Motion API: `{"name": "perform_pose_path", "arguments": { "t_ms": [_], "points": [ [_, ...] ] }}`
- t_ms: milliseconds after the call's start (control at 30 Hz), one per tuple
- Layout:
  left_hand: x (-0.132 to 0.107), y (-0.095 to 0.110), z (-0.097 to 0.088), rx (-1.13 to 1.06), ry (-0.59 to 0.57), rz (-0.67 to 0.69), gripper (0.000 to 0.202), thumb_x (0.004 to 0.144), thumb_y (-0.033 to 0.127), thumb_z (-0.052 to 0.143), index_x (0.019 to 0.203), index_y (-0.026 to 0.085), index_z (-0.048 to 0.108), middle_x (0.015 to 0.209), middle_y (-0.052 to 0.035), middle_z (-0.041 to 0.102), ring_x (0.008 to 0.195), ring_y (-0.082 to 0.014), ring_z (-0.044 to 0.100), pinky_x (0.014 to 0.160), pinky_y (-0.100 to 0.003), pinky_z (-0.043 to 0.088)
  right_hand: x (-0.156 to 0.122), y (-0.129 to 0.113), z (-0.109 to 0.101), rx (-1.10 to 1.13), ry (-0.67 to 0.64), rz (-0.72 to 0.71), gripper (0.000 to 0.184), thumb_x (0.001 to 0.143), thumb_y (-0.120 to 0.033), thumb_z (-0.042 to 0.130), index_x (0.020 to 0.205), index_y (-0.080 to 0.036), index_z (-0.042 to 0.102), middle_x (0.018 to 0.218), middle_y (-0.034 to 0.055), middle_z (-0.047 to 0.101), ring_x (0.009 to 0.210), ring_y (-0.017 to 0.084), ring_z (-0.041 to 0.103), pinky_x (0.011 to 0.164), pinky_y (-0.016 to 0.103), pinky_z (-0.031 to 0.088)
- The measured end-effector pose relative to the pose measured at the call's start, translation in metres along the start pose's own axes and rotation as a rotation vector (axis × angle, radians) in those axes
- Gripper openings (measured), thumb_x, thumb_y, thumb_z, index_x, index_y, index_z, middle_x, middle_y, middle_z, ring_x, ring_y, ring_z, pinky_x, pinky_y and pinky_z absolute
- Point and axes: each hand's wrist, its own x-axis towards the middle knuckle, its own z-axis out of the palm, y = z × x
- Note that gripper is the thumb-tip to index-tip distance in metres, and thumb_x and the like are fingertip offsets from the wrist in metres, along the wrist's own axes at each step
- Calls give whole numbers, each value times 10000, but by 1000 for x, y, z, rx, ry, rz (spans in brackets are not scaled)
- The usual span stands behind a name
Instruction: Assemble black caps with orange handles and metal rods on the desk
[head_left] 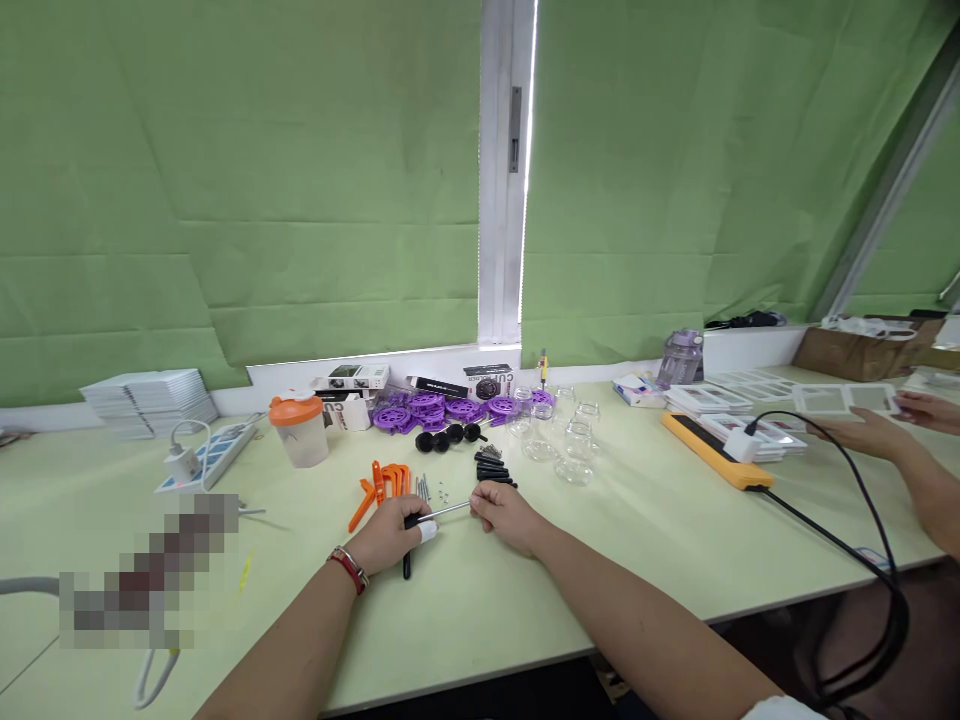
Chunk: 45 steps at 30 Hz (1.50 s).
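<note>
Left hand [390, 535]: wrapped round the black handle of a small screwdriver [435, 516], shaft pointing right, just above the desk [637, 540].
Right hand [504, 512]: fingertips pinched at the screwdriver's tip, gripping something too tiny to make out.
Right behind the hands: orange plastic pieces [381, 484], little metal pins [423, 487], a pile of black parts [493, 467].
Further back: purple gears [442, 409], clear glass domes [566, 432].
Far right: another person's hands on white frames [844, 399].

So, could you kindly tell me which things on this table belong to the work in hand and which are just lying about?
In hand:
- left hand holding the screwdriver
- right hand at its tip
- black parts, orange parts and metal rods close by

Lying about:
- orange-lidded cup
- power strip
- glass jars
- purple bottle
- co-worker's hand
</note>
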Motion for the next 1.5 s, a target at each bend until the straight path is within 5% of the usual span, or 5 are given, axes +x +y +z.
{"name": "perform_pose_path", "arguments": {
  "t_ms": [433,667,1500],
  "points": [
    [0,-1,0,11,-4,3,275,760,418,552,822,168,649,787,-21,593,708,-165,506,654,-285,415,-3,-8,-1,-66,14,12,317,861,-437,446,713,-172,537,514,-33,482,509,101,423,589,249,346],
    [1,-3,1,-23,0,-3,254,759,402,563,821,172,651,787,-31,597,705,-172,521,659,-302,425,-1,-3,0,80,-16,-4,223,801,-393,541,885,-190,503,734,-17,556,504,73,441,539,235,360],
    [1,-4,2,-23,-11,4,259,758,416,561,815,178,646,781,-21,589,693,-162,507,638,-287,421,0,-3,-1,37,-14,16,138,765,-312,551,745,-181,515,703,-13,551,518,78,446,565,248,376]
  ]
}}
